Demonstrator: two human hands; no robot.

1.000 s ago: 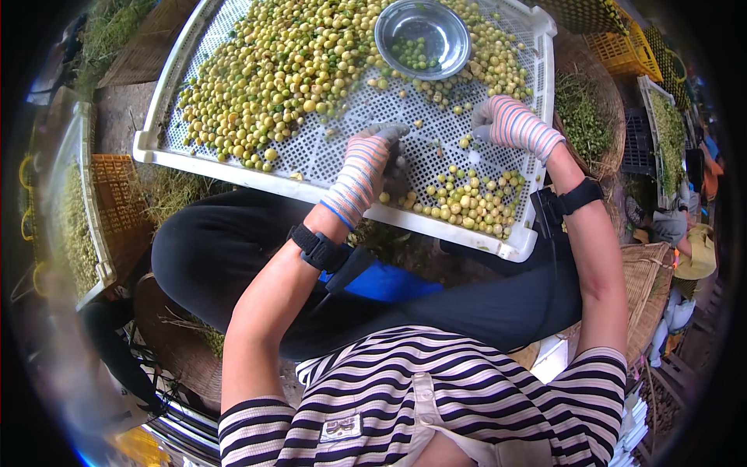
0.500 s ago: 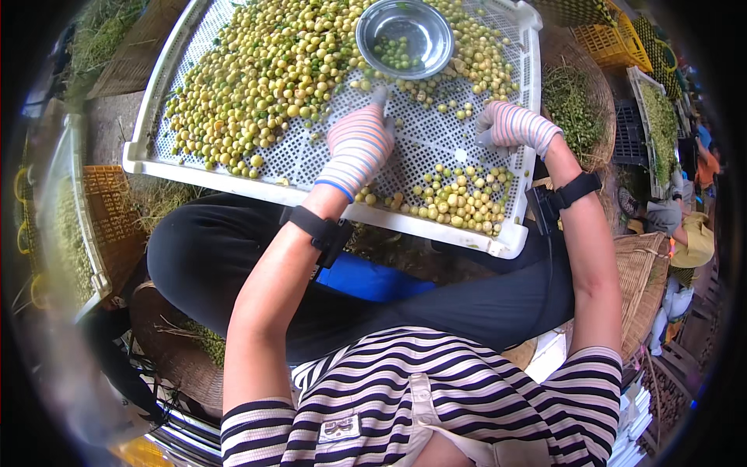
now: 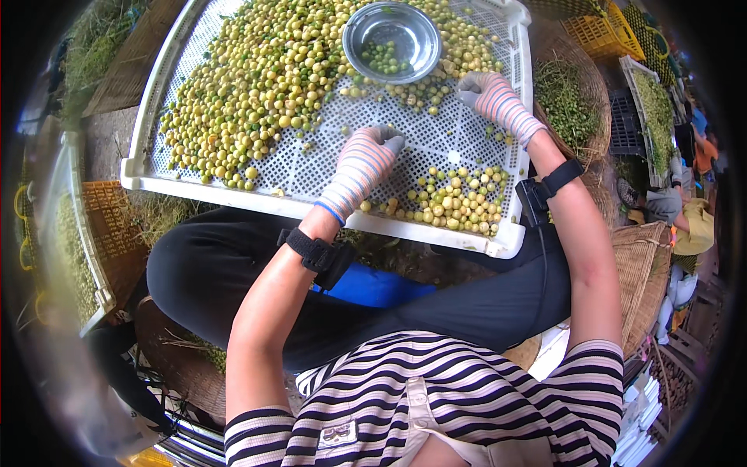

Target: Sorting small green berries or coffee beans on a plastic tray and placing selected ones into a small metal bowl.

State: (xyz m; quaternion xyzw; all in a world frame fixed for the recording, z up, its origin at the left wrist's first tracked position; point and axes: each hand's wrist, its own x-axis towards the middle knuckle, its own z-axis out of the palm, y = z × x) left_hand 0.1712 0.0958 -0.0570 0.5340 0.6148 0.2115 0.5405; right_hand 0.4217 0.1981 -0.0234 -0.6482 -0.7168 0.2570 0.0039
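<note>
A white perforated plastic tray (image 3: 311,159) lies in front of me, with a large heap of small round yellow-green fruits (image 3: 241,101) over its far and left part. Several more fruits form a smaller group (image 3: 459,201) in the near right corner. On the heap stands a steel bowl (image 3: 359,40) with a few green fruits (image 3: 385,58) inside. My left hand (image 3: 364,159), in a striped glove with grey fingertips, is closed low over the tray's middle. Gloved likewise, my right hand (image 3: 502,103) has bent, closed fingers by the fruits right of the bowl. Whatever either hand pinches is hidden.
Round woven baskets with green plant matter (image 3: 564,105) stand to the right, near a yellow crate (image 3: 605,37). Left of me are a brown crate (image 3: 113,222) and another fruit-filled tray (image 3: 74,241). A person in a yellow top (image 3: 695,227) sits far right.
My left hand has drawn back toward me, its stretched finger now curled in. My right hand has moved farther away, from near the tray's right rim to the fruits beside the bowl.
</note>
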